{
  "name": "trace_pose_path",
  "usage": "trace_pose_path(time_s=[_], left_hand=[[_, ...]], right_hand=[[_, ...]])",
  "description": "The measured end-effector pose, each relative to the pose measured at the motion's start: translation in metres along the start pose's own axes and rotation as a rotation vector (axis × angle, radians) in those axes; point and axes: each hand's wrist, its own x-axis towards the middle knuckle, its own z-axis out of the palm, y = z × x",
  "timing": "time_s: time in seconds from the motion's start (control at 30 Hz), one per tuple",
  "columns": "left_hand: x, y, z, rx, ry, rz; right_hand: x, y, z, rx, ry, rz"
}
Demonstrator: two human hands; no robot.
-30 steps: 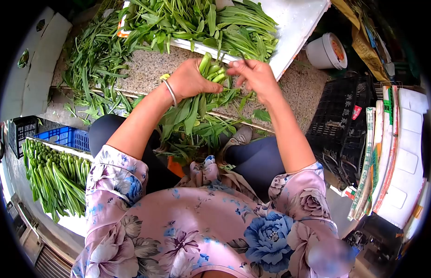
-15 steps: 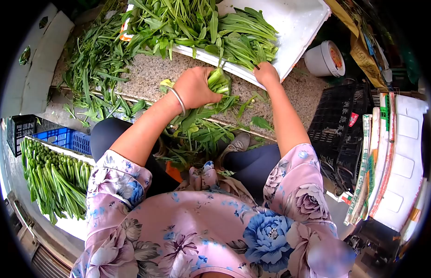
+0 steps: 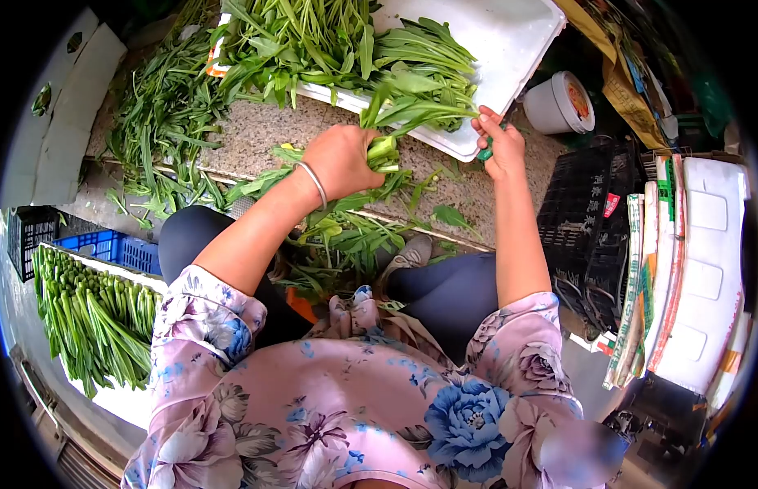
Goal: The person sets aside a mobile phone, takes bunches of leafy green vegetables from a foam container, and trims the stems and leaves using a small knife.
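My left hand (image 3: 338,165), with a bracelet at its wrist, is closed around a small bundle of thick green stems (image 3: 384,153) whose cut ends point to the right. Between thumb and fingers, my right hand (image 3: 503,145) pinches the end of a leafy green stalk (image 3: 432,114) stretched leftward over the white foam box (image 3: 509,49). A small green object (image 3: 485,151), its kind unclear, is also tucked in that hand. Leafy greens (image 3: 424,53) lie piled in the box, just beyond both hands.
Loose leaves (image 3: 163,106) cover the left of the stone ledge (image 3: 269,130). Trimmed leaves (image 3: 346,244) lie between my legs. At the left are bundled greens (image 3: 94,318) and a blue crate (image 3: 110,244). A white bucket (image 3: 550,104), a black crate (image 3: 586,220) and foam boxes (image 3: 709,261) stand right.
My right hand has drawn back from the greens in the box and turned palm up, now pulling a stalk's end. My left hand has stayed nearly in place on its bundle.
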Motion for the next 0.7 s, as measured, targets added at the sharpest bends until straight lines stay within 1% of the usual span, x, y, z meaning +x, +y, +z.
trace_pose_path(time_s=[0.03,0.07,0.13,0.2,0.27,0.3,0.33,0.4,0.47,0.53,0.57,0.6,0.67,0.7], left_hand=[[-0.001,0.001,0.000,0.000,-0.002,0.001],[-0.002,0.003,0.000,0.003,0.004,0.005],[0.000,0.006,-0.001,0.007,0.016,0.014],[-0.001,0.005,0.001,-0.041,0.053,0.019],[-0.001,0.006,0.003,-0.097,0.072,0.049],[-0.001,0.006,0.005,-0.152,0.094,0.080],[-0.001,0.007,0.008,-0.153,0.089,0.080],[-0.001,0.006,0.016,-0.274,0.240,0.305],[0.000,0.004,0.019,-0.255,0.222,0.272],[-0.001,0.002,0.018,-0.549,-0.065,-0.012],[0.001,-0.001,0.022,-0.528,-0.096,-0.075],[0.001,-0.004,0.024,-0.525,-0.094,-0.079],[0.002,-0.007,0.029,-0.707,-0.127,-0.128],[0.002,-0.005,0.027,-0.726,-0.123,-0.171]], right_hand=[[-0.001,-0.002,0.000,-0.033,0.069,-0.060],[-0.003,-0.003,-0.002,-0.032,0.073,-0.062],[-0.010,-0.012,0.001,-0.071,0.112,-0.177],[-0.025,-0.023,0.004,-0.082,0.070,-0.202],[-0.045,-0.029,0.010,-0.315,-0.003,-0.233],[-0.056,-0.029,0.015,-0.416,-0.009,-0.205],[-0.066,-0.027,0.019,-0.570,-0.054,-0.276],[-0.084,-0.017,0.032,-0.680,-0.132,-0.299],[-0.089,0.001,0.039,-0.662,-0.196,-0.330],[-0.093,0.006,0.048,-0.590,-0.245,-0.295],[-0.095,0.005,0.052,-0.534,-0.265,-0.216],[-0.096,0.004,0.054,-0.480,-0.282,-0.140],[-0.093,0.009,0.054,-0.426,-0.314,-0.126],[-0.093,0.009,0.055,-0.369,-0.307,-0.074]])
